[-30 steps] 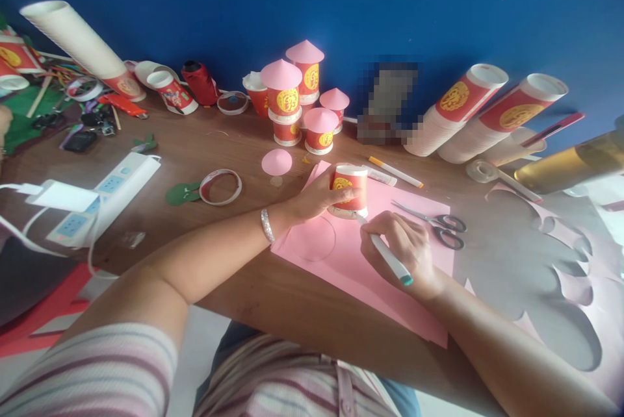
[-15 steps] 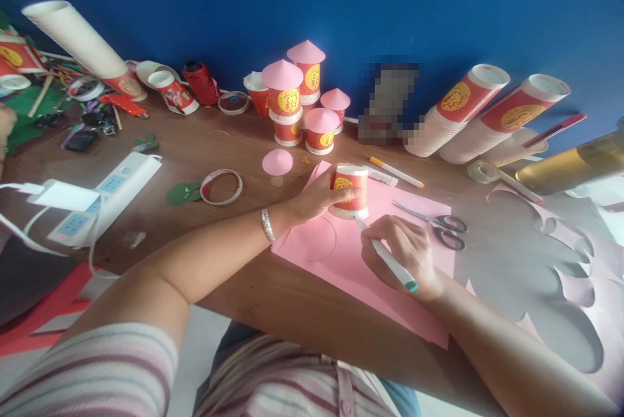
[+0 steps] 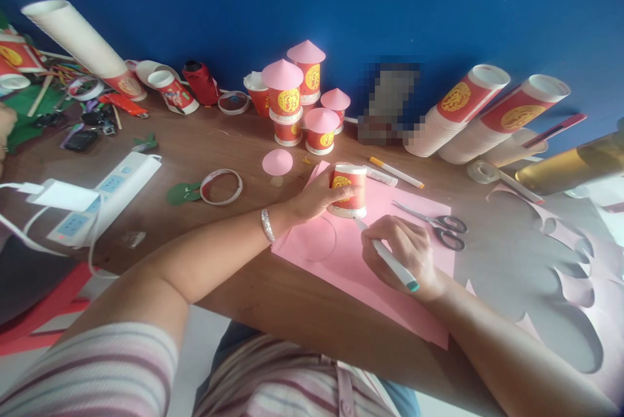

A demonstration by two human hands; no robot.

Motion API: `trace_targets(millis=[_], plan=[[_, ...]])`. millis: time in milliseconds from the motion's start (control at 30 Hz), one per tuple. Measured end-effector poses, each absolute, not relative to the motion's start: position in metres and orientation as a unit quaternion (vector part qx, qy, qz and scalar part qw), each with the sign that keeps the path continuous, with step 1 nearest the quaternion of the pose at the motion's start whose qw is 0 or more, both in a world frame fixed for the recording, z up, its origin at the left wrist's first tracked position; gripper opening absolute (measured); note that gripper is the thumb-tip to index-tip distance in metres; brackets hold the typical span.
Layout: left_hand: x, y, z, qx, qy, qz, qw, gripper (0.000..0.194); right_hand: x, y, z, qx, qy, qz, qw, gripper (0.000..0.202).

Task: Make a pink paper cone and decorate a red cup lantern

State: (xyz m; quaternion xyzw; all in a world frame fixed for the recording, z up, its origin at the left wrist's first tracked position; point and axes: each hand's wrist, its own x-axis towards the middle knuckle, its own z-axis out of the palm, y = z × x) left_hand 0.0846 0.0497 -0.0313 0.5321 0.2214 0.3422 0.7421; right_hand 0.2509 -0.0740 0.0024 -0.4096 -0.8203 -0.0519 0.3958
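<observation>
My left hand (image 3: 316, 195) is closed round a red paper cup (image 3: 355, 186) with a gold emblem, upside down on a pink sheet of paper (image 3: 390, 280). In my right hand (image 3: 402, 253) is a white marker (image 3: 396, 267) with a green end, its tip close by the cup's rim at the lower right. Whether the tip touches the cup or the paper, I cannot tell. A drawn circle shows on the paper left of the marker. Scissors (image 3: 446, 228) with dark handles lie on the sheet's right side, beyond my right hand.
Red cups with pink cone roofs (image 3: 285, 89) stand near the blue wall. Stacked paper cups (image 3: 472, 102) lean at the right, paper scraps (image 3: 580, 287) lie before them. A power strip (image 3: 110, 199) is at left. An orange-capped pen (image 3: 397, 171) lies behind the sheet.
The cup in my left hand has shifted very slightly to the left. My right hand with the marker stays nearly where it was.
</observation>
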Motion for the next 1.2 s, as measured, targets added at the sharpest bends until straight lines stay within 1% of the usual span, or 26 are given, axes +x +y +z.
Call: trace_targets(millis=[300,500,733,1000,1200], plan=[[0.085,0.049,-0.032,0.537,0.227,0.342,0.737,0.040,0.251,-0.074,0.001,-0.414,-0.820,-0.049,0.392,0.025],[0.085,0.050,-0.032,0.544,0.214,0.342,0.736,0.035,0.251,-0.074,0.000,-0.419,-0.816,-0.052,0.394,0.023],[0.084,0.051,-0.034,0.556,0.223,0.343,0.723,0.042,0.250,-0.073,0.000,-0.415,-0.819,-0.050,0.393,0.021],[0.082,0.050,-0.032,0.577,0.241,0.327,0.709,0.047,0.250,-0.076,0.010,-0.452,-0.805,0.027,0.384,0.017],[0.082,0.050,-0.033,0.581,0.248,0.339,0.697,0.045,0.250,-0.074,0.007,-0.436,-0.814,-0.005,0.385,0.019]])
